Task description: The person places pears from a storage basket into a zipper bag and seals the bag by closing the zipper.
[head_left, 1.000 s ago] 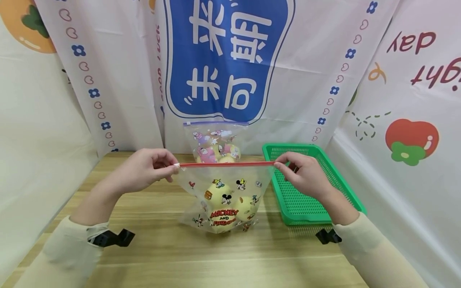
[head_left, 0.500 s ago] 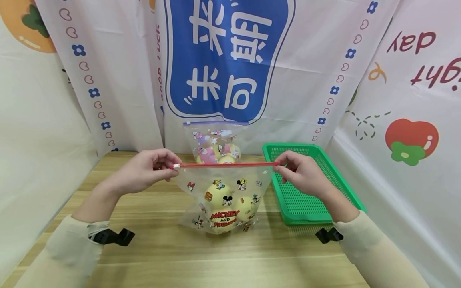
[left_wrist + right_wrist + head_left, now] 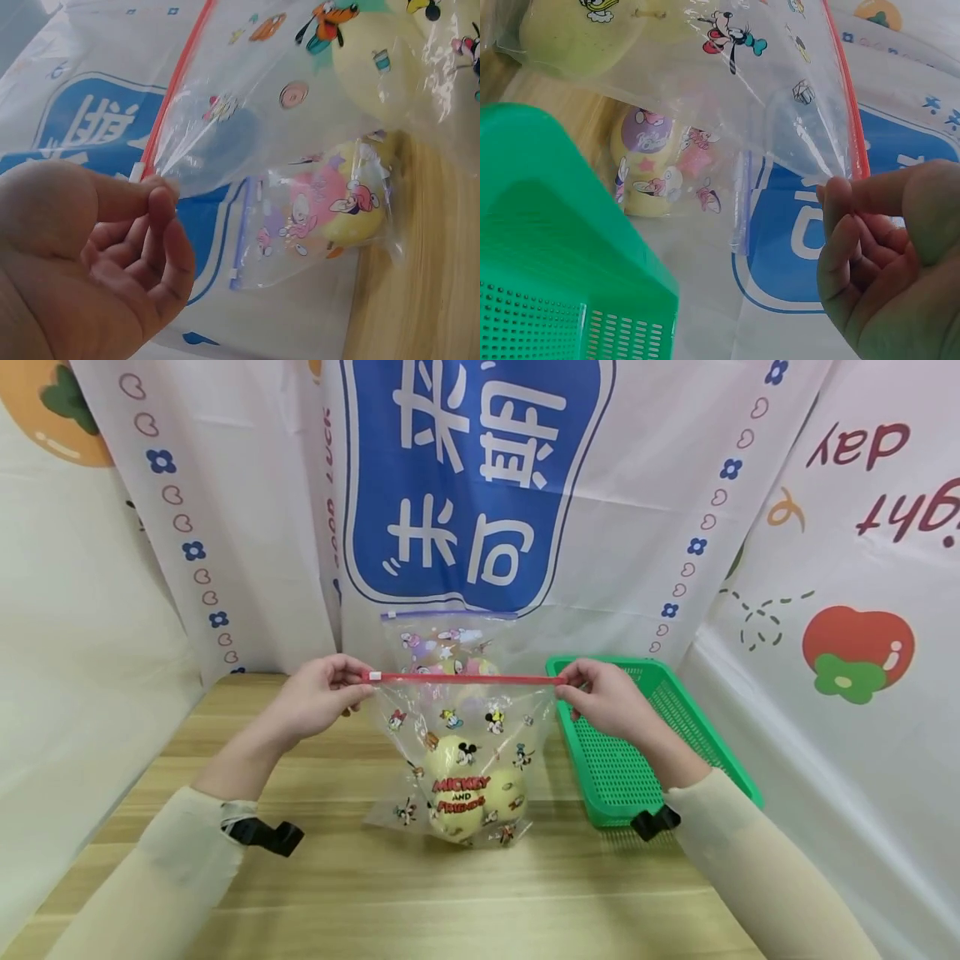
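A clear zip bag (image 3: 517,727) printed with cartoon figures stands on the wooden table, its red zip strip (image 3: 465,678) stretched level across the top. Pale yellow round fruits (image 3: 450,756) lie in its lower part; one shows a short stem in the right wrist view. My left hand (image 3: 318,697) pinches the strip's left end between thumb and fingers, right beside the white slider (image 3: 375,677). At the opposite end, my right hand (image 3: 606,697) pinches the top corner, as the right wrist view also shows (image 3: 889,247).
Behind the held bag stands a second clear zip bag (image 3: 420,631) with a purple strip and yellow fruit inside, partly covered by the first. A green plastic basket (image 3: 600,817) sits at the right on the table (image 3: 360,893). Printed white cloth (image 3: 645,485) hangs behind and along both sides.
Both hands have lifted the red strip and carried it slightly back, the right hand also shifting left. The strip now overlaps more of the rear bag, and the front bag stands taller.
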A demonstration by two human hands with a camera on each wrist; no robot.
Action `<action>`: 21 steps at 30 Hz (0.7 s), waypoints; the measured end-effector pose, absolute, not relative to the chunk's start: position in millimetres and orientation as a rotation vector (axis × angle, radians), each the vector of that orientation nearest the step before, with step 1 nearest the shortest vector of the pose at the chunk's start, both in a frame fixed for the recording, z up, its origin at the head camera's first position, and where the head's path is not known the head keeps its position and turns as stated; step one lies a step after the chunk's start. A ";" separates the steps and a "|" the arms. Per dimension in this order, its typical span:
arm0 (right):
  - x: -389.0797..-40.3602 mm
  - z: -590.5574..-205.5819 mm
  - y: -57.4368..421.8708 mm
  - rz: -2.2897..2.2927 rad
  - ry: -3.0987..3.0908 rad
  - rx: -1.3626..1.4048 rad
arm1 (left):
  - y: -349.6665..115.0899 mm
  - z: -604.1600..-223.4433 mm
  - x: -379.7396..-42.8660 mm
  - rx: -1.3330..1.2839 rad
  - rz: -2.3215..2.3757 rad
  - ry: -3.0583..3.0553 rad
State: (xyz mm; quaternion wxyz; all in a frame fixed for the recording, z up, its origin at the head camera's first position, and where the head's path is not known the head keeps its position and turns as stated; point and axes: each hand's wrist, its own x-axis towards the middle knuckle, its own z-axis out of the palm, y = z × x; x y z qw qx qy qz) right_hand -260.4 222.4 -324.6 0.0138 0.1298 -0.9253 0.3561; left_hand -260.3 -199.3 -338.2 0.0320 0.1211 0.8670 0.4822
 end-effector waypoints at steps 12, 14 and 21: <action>-336.6 -317.8 186.1 0.989 -2.979 0.088 | -183.9 -350.3 -318.1 0.070 1.783 2.632; -345.2 -318.6 183.7 0.949 -2.978 0.060 | -180.8 -352.6 -326.0 0.006 1.850 2.599; -369.5 -328.5 174.5 0.787 -2.973 -0.010 | -170.6 -369.7 -350.6 -0.176 1.960 2.581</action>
